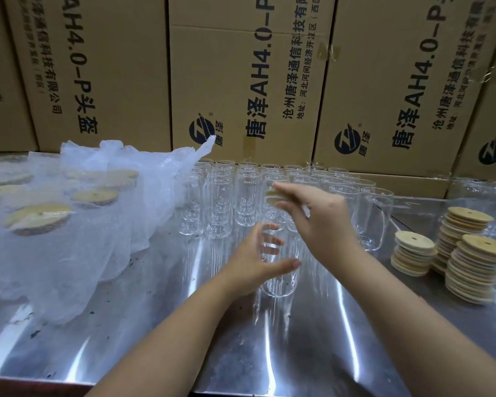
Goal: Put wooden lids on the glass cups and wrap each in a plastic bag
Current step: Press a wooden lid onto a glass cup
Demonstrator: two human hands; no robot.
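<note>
My left hand [258,259] grips a clear glass cup [278,279] standing on the steel table near the middle. Just above and behind the cup, my right hand [318,219] pinches a round wooden lid [272,194] by its edge. Several bare glass cups [241,196] stand in rows behind. Stacks of wooden lids [467,267] sit at the right. At the left, several lidded cups lie wrapped in bubbly plastic bags [40,219].
The steel table [143,325] reflects light across its front part. Large printed cardboard boxes [241,81] form a wall right behind the cups. A handled glass mug [372,222] stands between the cup rows and the lid stacks.
</note>
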